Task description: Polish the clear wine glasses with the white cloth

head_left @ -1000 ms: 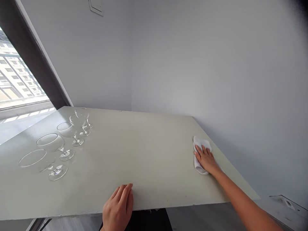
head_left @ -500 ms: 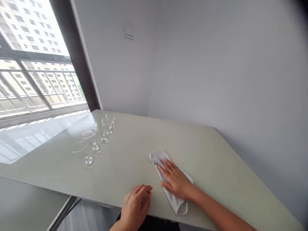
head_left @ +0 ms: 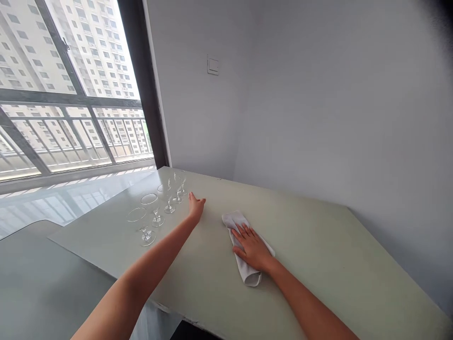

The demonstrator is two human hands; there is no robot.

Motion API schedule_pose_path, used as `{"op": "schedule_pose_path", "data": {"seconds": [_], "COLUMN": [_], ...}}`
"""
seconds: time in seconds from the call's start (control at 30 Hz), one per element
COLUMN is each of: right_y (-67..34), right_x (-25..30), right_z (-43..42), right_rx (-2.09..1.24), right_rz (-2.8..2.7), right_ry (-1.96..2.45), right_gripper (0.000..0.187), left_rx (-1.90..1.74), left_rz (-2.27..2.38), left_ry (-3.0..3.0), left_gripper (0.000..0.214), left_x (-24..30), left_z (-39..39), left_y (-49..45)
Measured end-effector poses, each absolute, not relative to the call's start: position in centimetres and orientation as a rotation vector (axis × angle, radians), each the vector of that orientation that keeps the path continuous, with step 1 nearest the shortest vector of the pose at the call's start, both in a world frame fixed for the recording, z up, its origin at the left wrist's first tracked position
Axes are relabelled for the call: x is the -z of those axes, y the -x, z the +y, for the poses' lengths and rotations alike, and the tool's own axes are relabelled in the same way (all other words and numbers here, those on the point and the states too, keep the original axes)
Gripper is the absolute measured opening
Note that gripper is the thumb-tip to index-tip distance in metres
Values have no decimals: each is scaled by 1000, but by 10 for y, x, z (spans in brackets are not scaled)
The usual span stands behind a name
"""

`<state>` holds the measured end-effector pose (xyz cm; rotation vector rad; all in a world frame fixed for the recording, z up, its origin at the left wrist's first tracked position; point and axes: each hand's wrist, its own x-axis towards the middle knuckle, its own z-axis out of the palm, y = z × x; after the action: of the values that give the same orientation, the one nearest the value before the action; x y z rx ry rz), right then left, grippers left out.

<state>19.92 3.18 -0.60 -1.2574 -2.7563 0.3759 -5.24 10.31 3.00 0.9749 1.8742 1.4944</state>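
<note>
My right hand (head_left: 252, 249) lies flat, fingers spread, on a folded white cloth (head_left: 231, 218) that rests on the table. Stretched far forward, my left hand (head_left: 196, 207) has its thumb and fingers apart and holds nothing. It is just right of the farthest stemmed glasses, and a gap of table shows between it and the cloth. Several clear stemmed glasses stand upright in a slanting row at the left; the nearest glass (head_left: 147, 237) is closest to me, and the farthest glass (head_left: 183, 191) is partly covered by others.
The pale table (head_left: 304, 236) meets grey walls at the back and right. A large window (head_left: 74, 108) with railings outside fills the left. Lower left, a grey surface (head_left: 53, 283) adjoins the table. A light switch (head_left: 213, 66) is on the wall.
My left hand has moved from the table's front edge forward to beside the far glasses, and its fingers have opened. My right hand stays on the cloth. The view has shifted left.
</note>
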Motion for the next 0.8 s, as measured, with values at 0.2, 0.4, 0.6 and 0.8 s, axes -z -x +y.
{"op": "schedule_pose_path", "data": {"seconds": [0.2,0.4,0.6,0.8], "right_y": [-199,-200,-200,-198], "right_x": [4,-1,0,1], "right_z": [32,32,31,33], "right_rx": [-367,-400,-405,-383], "right_rz": [-2731,-2721,-2684,-2606], "right_ry": [1233,1211,1253,1261], "right_gripper": [62,63,70,55], "left_rx": [-1522,-1610,-1668,-1557], "left_rz": [2173,2257,2216,1968], "left_ry": [-702,-576,-576,-849], "left_gripper": [77,70,63,33], "left_x": [-26,-34,-35,-27], "left_z": [170,206,208,187], "left_y": [77,94,100,66]}}
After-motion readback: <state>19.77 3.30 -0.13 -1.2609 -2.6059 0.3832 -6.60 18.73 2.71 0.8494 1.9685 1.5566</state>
